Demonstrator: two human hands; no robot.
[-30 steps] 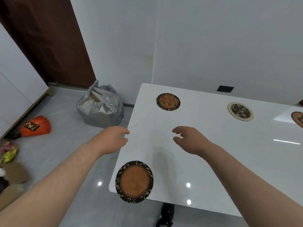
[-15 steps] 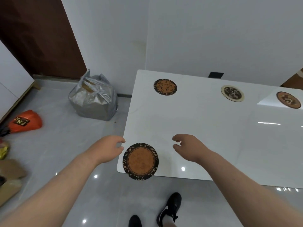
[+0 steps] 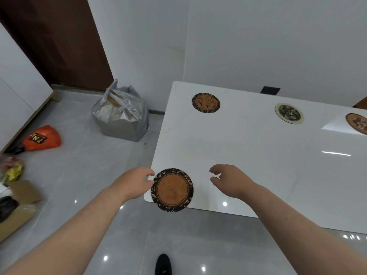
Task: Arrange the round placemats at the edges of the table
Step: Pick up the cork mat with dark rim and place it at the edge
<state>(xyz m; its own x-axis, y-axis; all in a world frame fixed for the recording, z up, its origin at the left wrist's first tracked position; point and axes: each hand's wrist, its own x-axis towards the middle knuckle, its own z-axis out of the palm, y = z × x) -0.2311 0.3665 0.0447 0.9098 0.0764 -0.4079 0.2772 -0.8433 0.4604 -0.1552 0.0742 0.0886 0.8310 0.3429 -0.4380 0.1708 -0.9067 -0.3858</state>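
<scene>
Orange bag [image 3: 42,137]: on the floor far left, well apart from the table.
Grey plastic bag [image 3: 121,118]: on the floor near the table's far left corner, knotted at the top.
Left hand [image 3: 135,182]: fingers loosely curled, tips right at the left rim of the near mat; no grip on it to be seen, and touching or just short cannot be told.
Near placemat [image 3: 172,189]: brown centre, dark leaf border, flat at the near left corner, lower rim hanging past the table's edge.
Right hand [image 3: 230,180]: hovering over the table just right of the mat, fingers loosely curled, holding nothing, apart from the other hand.
Table [image 3: 248,161]: white and glossy.
Other placemats: one brown [image 3: 206,102], one cream-rimmed [image 3: 289,113], one cut off by the frame [image 3: 357,123], all along the far edge.
Step in hand: likely squaring up the near mat at its corner.
Doing it well: flat fingertips on the rim from both sides, then a short slide inward until the whole disc sits on the top, close to the edge but not over it.
Watch for: a glossy top and a light mat, so likely a slippery slide; gentle pressure, no flick.
</scene>
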